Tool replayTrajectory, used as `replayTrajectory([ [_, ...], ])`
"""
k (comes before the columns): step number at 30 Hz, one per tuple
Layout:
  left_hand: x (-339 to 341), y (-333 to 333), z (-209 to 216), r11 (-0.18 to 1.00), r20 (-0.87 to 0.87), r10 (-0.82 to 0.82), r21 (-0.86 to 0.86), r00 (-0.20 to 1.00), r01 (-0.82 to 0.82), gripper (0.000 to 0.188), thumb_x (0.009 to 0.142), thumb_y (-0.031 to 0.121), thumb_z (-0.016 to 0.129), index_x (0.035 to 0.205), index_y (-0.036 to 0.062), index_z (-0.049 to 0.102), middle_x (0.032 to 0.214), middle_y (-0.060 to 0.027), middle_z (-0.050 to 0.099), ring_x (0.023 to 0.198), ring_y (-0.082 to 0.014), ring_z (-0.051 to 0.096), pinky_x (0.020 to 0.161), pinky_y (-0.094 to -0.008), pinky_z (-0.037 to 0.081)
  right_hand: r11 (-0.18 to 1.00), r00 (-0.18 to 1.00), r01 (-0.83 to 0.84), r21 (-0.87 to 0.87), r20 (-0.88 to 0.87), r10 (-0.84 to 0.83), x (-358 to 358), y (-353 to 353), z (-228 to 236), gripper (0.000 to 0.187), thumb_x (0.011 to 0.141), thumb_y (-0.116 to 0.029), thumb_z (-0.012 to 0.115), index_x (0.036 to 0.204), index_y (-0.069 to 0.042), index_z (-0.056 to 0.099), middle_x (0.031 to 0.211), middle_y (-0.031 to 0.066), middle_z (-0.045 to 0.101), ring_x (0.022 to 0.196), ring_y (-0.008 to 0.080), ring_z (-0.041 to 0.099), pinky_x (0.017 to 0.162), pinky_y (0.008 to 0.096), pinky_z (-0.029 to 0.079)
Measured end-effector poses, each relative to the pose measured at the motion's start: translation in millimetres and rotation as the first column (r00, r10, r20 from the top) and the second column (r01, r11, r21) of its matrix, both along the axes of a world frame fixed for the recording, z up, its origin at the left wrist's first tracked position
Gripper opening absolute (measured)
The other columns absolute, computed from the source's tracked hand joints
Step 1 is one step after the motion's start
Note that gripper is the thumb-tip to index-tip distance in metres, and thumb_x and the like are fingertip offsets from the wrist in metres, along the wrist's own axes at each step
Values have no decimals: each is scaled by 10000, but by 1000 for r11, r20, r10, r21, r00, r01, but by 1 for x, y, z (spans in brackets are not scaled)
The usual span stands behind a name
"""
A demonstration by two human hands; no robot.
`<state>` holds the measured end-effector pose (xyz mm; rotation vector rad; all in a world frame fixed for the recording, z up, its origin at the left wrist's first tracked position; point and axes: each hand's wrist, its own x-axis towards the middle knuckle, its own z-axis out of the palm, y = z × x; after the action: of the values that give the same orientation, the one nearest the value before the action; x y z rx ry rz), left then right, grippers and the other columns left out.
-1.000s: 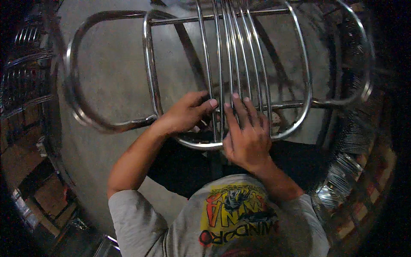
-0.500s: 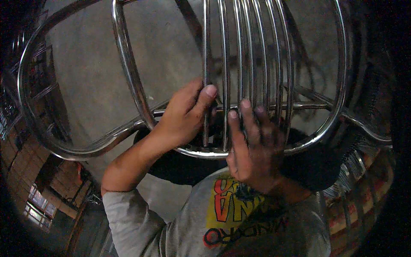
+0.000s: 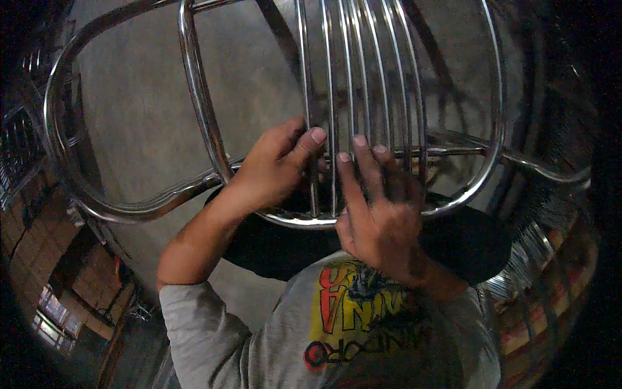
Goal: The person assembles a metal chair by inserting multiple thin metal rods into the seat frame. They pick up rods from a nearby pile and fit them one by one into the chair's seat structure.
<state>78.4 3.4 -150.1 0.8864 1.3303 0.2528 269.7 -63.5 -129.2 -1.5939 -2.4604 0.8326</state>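
A shiny tubular metal chair frame (image 3: pixel 202 104) stands before me, with several thin rods running lengthwise inside a rounded outer tube (image 3: pixel 495 84). My left hand (image 3: pixel 275 170) is closed round the leftmost thin rod (image 3: pixel 304 71), thumb in front and fingers partly hidden behind it. Close beside it, my right hand (image 3: pixel 382 220) lies over the lower part of the other rods (image 3: pixel 363 71), fingers stretched out and slightly apart. Both hands are just above the curved near edge of the tube (image 3: pixel 301 221). The rods' lower ends under my right hand are hidden.
Grey concrete floor (image 3: pixel 142 110) shows through the frame. A bent side tube (image 3: pixel 149 207) curves round on the left, and another (image 3: pixel 551 174) reaches out on the right. Stacked brown boxes (image 3: pixel 39 240) stand at the left, and bundled metal pieces (image 3: pixel 531 253) lie at the right.
The rods and the right part of the frame appear shifted a little left and up in view. My right hand has moved slightly left and up; my left hand keeps its hold.
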Motion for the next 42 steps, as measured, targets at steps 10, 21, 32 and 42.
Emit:
replayTrajectory([
  [10,6,-36,-4,998,-282,-46,22,958,55,464,986,386,524,1263,14,526,1047,-116,647,939,-170,601,767,-305,500,936,962,212,280,-230,-150,-8,-32,-31,579,780,-256,619,1304,-33,514,1391,208,449,1276,395,432,1055,524,346],
  [21,0,19,-12,932,-308,-52,328,950,157,455,973,427,529,1225,49,498,870,-68,606,682,-147,601,508,-281,484,112,213,974,198,-619,-756,323,-213,12,331,873,-218,572,1124,-8,618,1020,180,665,899,269,642,762,365,513],
  [32,-13,33,-24,915,-234,-67,373,970,153,468,943,447,578,1229,87,494,938,-99,625,725,-212,639,558,-342,505,-262,-245,965,-5,338,-909,534,-441,-159,404,861,-315,594,1068,25,661,1038,272,656,985,421,636,824,491,503],
  [42,-25,42,-42,842,-237,-40,515,971,161,430,945,349,598,1261,76,496,911,-92,618,667,-148,566,530,-305,456,-384,-511,815,433,227,-829,498,-474,-123,318,819,-250,647,1016,-2,672,983,239,672,914,409,653,792,493,519],
])
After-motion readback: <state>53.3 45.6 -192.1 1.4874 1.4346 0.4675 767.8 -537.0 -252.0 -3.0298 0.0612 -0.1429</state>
